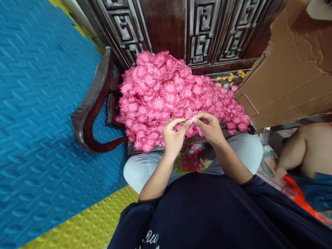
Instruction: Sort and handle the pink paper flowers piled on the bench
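A large heap of pink artificial flowers covers the dark wooden bench in front of me. My left hand and my right hand meet over the heap's front edge, thumbs and forefingers pinched together. Between the fingertips is a pink artificial flower, its petals showing just above them; which hand bears it more is hard to tell. More pink and red pieces lie below, between my knees.
The bench's curved wooden armrest stands at left, beside blue mats. At right a cardboard box leans near small yellow flower pieces. Another person's bare leg is at far right, near an orange-red bag-like thing.
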{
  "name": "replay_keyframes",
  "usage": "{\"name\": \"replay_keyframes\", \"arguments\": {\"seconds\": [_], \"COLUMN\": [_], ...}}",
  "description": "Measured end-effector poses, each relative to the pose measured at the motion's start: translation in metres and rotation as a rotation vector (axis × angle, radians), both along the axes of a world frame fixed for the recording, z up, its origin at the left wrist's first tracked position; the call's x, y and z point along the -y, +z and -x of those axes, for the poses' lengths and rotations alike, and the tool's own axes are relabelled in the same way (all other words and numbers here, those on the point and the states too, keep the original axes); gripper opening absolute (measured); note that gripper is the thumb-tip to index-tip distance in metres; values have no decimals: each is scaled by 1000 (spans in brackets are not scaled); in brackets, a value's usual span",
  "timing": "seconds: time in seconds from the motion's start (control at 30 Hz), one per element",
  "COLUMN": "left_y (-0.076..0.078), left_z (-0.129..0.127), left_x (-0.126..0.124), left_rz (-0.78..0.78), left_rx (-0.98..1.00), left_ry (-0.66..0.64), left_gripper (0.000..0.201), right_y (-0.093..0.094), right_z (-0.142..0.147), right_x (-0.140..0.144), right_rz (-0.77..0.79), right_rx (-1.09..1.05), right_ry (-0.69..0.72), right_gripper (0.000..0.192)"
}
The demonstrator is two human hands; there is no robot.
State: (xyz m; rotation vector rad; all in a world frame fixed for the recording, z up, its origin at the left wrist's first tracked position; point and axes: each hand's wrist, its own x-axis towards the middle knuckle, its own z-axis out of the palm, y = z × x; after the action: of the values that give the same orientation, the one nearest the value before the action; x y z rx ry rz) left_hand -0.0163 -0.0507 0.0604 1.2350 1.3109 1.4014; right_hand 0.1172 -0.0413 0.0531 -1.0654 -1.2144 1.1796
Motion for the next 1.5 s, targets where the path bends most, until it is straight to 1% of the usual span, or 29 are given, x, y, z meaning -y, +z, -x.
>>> {"name": "replay_keyframes", "arguments": {"seconds": [0.13, 0.27, 0.33, 0.4, 0.5, 0.57, 0.73, 0.83, 0.9, 1.0, 1.07, 1.23, 1.33, 1.43, 1.5], "left_y": [-3, -4, -5, -7, -11, -12, -7, -4, -4, -7, -11, -22, -25, -25, -24], "left_z": [-1, -3, -3, -3, -1, 1, 4, 7, 10, 11, 10, 7, 7, 7, 7], "left_x": [0, 1, 1, 2, 5, 7, 9, 10, 10, 10, 9, 9, 7, 5, 6], "left_rz": [23, 122, 155, 138, 55, 16, -77, -147, -161, -116, -59, 120, 178, 247, 272], "left_rx": [123, 370, 409, 364, 217, 113, -93, -184, -236, -272, -235, -24, 105, 256, 293], "left_ry": [-32, -10, 9, 12, -19, -39, -8, -37, -66, -111, -142, -169, -160, -144, -151], "left_gripper": [18, 27, 28, 25, 17, 16, 14, 11, 12, 12, 11, 13, 14, 16, 17], "right_y": [2, 3, 2, 1, 0, 1, 6, 7, 6, 0, -6, -13, -12, -8, -5], "right_z": [2, 8, 9, 8, 4, 1, 1, 1, 0, -3, -4, -6, -5, -3, -1], "right_x": [-1, 0, 1, 1, 1, 2, 4, 5, 6, 9, 11, 15, 14, 14, 15], "right_rz": [17, 3, -5, -7, 2, 3, -15, -1, 14, 61, 102, 171, 179, 195, 205], "right_rx": [-80, -141, -136, -111, -82, -48, 77, 101, 106, 109, 97, 42, 5, -40, -59], "right_ry": [28, 54, 53, 54, 68, 75, 60, 91, 108, 119, 120, 137, 143, 147, 141], "right_gripper": [18, 19, 19, 18, 17, 17, 20, 24, 25, 26, 26, 30, 31, 32, 34]}}
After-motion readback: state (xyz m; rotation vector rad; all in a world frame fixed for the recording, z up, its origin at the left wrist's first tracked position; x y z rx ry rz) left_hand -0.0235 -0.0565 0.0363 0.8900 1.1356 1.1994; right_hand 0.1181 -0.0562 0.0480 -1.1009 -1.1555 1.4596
